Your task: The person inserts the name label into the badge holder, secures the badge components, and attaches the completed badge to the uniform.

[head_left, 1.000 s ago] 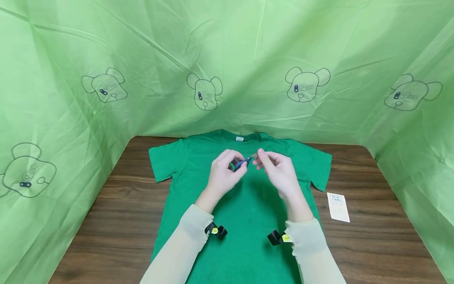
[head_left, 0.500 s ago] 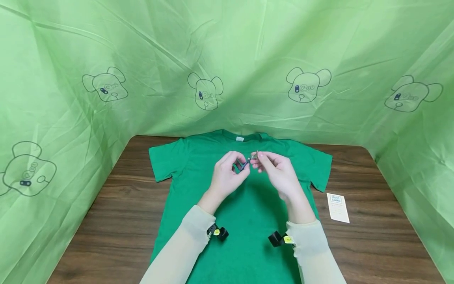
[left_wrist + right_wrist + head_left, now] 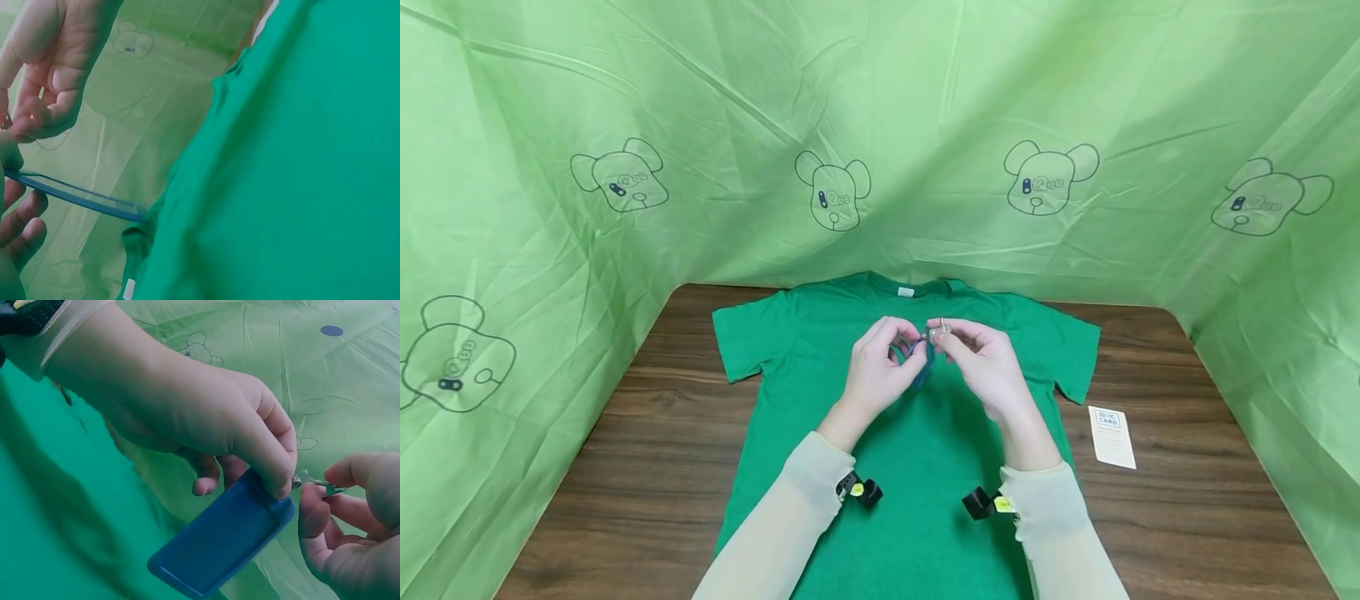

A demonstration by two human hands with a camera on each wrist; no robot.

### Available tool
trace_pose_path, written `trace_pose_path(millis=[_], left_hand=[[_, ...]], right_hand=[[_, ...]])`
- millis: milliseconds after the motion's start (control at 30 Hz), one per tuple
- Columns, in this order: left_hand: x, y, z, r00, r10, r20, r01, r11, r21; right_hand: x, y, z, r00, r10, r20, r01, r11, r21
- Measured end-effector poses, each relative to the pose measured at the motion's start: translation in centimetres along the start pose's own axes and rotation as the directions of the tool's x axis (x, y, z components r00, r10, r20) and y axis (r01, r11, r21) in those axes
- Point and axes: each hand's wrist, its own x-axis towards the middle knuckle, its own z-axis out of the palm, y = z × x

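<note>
My left hand (image 3: 880, 360) pinches a blue plastic badge holder (image 3: 222, 537) near its clip end between thumb and fingers. In the right wrist view the holder slants down, showing its flat framed face; the left wrist view catches it edge-on. A small metal clip with a clear strap (image 3: 315, 484) joins the holder's end. Thumb and fingers of my right hand (image 3: 988, 360) pinch that clip. Both hands are close together above the chest of a green T-shirt (image 3: 880, 500), which lies flat with its collar away from me.
A white card (image 3: 1112, 437) printed "ID/IC CARD" lies on the brown wooden table (image 3: 1195, 500), right of the shirt. Light green curtains (image 3: 925, 83) with bear-head drawings enclose the back and sides. Each wrist carries a small black camera.
The badge holder has turned in my left fingers and now hangs lower below them. My right thumb has moved down and left along the clip, and the hands are slightly closer.
</note>
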Motion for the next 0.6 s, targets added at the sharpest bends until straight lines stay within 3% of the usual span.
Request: trace_pose_path(millis=[300, 600], left_hand=[[-0.04, 0.60, 0.22, 0.999, -0.012, -0.052, 0.012, 1.000, 0.002], [-0.17, 0.79, 0.46, 1.000, -0.007, -0.029, 0.006, 1.000, -0.022]], right_hand=[[0.16, 0.34, -0.21, 0.999, -0.020, -0.038, 0.016, 0.994, -0.104], [0.33, 0.47, -0.17, 0.993, -0.069, -0.097, 0.064, 0.996, -0.054]])
